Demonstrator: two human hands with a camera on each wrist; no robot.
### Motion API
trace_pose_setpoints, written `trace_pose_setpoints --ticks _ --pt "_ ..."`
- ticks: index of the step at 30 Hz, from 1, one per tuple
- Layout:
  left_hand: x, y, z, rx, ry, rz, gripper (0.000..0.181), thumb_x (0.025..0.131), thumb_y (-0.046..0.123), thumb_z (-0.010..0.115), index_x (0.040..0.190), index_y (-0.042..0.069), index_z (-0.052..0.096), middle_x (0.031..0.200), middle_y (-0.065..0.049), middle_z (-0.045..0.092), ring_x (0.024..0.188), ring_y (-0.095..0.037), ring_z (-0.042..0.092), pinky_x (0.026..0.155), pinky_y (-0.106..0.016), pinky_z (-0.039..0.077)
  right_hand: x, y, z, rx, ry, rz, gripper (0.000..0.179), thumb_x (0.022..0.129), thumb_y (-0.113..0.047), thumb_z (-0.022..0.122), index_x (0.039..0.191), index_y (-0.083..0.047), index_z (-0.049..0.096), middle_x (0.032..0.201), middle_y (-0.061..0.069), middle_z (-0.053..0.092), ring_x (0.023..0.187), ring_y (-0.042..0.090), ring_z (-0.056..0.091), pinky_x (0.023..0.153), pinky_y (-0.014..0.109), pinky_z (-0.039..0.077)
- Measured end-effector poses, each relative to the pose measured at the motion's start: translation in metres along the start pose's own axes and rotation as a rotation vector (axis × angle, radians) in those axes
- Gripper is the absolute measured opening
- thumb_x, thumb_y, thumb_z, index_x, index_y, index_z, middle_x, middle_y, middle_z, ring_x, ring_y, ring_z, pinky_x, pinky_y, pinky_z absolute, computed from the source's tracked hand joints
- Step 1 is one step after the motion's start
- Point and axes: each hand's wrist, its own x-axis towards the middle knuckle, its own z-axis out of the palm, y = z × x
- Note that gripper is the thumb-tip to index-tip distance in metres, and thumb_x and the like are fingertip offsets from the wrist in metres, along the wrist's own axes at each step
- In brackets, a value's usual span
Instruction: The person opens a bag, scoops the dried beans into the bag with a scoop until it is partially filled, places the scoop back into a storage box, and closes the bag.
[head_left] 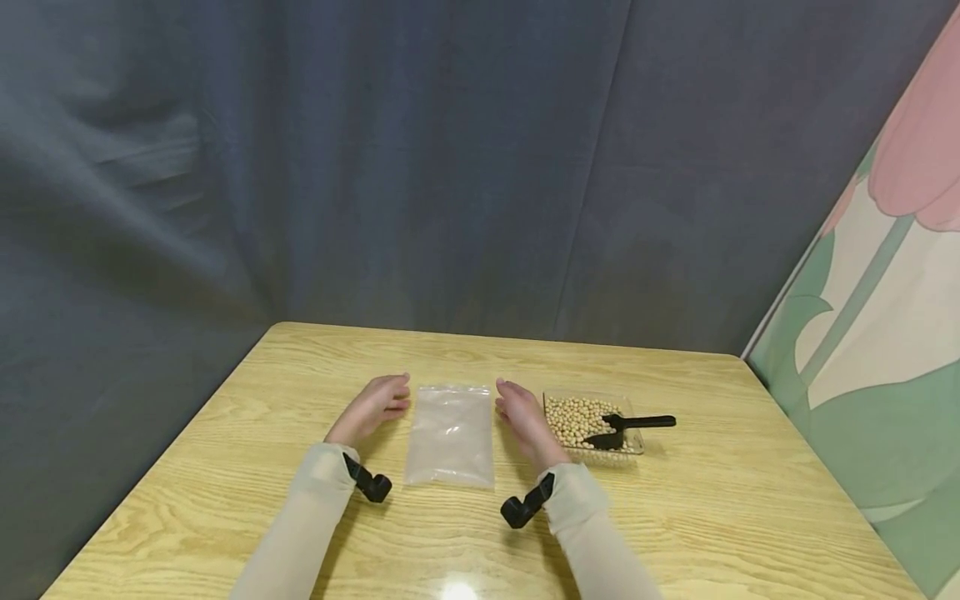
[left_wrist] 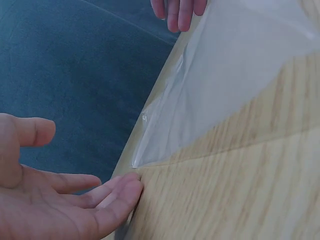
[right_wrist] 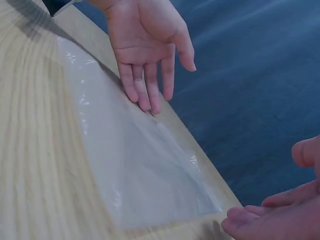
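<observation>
A clear plastic zip bag (head_left: 452,437) lies flat on the wooden table, its zip edge toward the far side. My left hand (head_left: 373,407) is beside the bag's upper left corner, fingers relaxed and holding nothing. On the other side, my right hand (head_left: 525,417) is near the upper right corner, also with nothing in it. In the left wrist view the fingertips (left_wrist: 131,186) of the left hand are right by a corner of the bag (left_wrist: 220,75). The right wrist view has both palms facing inward across the bag (right_wrist: 145,165).
Right of the right hand stands a clear container (head_left: 636,442) of pale round beans (head_left: 573,419), with a black scoop (head_left: 648,422) lying in it, handle over the right rim. Dark curtains (head_left: 450,167) hang behind the wooden table (head_left: 712,517). Both wrists carry black camera mounts.
</observation>
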Motion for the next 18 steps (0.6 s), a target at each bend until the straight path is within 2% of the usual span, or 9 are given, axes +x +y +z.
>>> trace_pose_setpoints --ticks 2,5,7,9,11,14,18 --pt "0.001 -0.001 0.000 -0.002 0.000 -0.007 0.066 0.104 0.031 0.037 0.149 -0.010 0.014 0.147 -0.031 0.028 0.131 -0.044 0.039 0.109 -0.050 0.035 0.002 0.002 0.003 0.015 0.005 0.010 0.065 0.104 -0.027 0.036 0.147 0.015 0.011 0.116 0.023 0.051 0.110 0.033 0.050 0.108 0.047 0.031" --pt "0.002 -0.002 0.002 -0.012 0.008 -0.023 0.065 0.103 0.031 0.040 0.148 -0.010 0.016 0.145 -0.029 0.032 0.128 -0.041 0.042 0.108 -0.048 0.037 0.005 0.005 0.008 0.032 0.044 0.032 0.063 0.104 -0.023 0.037 0.145 0.019 0.015 0.103 0.015 0.046 0.095 0.024 0.042 0.101 0.044 0.033" --pt "0.003 -0.002 0.003 -0.016 0.008 -0.028 0.064 0.103 0.029 0.041 0.147 -0.011 0.017 0.142 -0.029 0.034 0.124 -0.038 0.046 0.107 -0.047 0.038 0.010 0.011 0.011 0.039 0.072 0.039 0.063 0.103 -0.024 0.039 0.144 0.019 0.019 0.127 0.021 0.037 0.111 0.026 0.039 0.105 0.045 0.033" --pt "0.004 -0.002 0.005 -0.025 0.011 -0.032 0.062 0.102 0.027 0.042 0.145 -0.012 0.020 0.139 -0.028 0.036 0.117 -0.034 0.050 0.106 -0.046 0.040 0.011 0.013 0.013 0.055 0.085 0.036 0.061 0.102 -0.022 0.041 0.143 0.019 0.022 0.136 0.025 0.034 0.116 0.028 0.037 0.106 0.045 0.033" --pt "0.005 -0.001 0.006 -0.028 0.012 -0.030 0.059 0.102 0.025 0.042 0.143 -0.013 0.023 0.137 -0.027 0.036 0.112 -0.029 0.051 0.105 -0.045 0.041 0.012 0.014 0.014 0.074 0.086 0.032 0.061 0.102 -0.021 0.041 0.142 0.020 0.022 0.140 0.028 0.032 0.122 0.032 0.037 0.108 0.046 0.032" --pt "0.006 -0.001 0.007 -0.036 0.023 -0.032 0.054 0.101 0.021 0.043 0.141 -0.013 0.028 0.134 -0.024 0.037 0.107 -0.025 0.050 0.103 -0.043 0.042 0.011 0.015 0.016 0.100 0.073 0.024 0.062 0.102 -0.019 0.041 0.144 0.020 0.017 0.150 0.033 0.021 0.137 0.040 0.026 0.114 0.050 0.026" --pt "0.007 -0.002 0.009 -0.028 0.033 -0.026 0.050 0.101 0.016 0.043 0.138 -0.015 0.033 0.127 -0.019 0.041 0.102 -0.022 0.050 0.098 -0.037 0.046 0.011 0.019 0.018 0.129 0.066 0.015 0.063 0.101 -0.016 0.042 0.145 0.019 0.013 0.153 0.034 0.014 0.142 0.045 0.019 0.115 0.051 0.022"
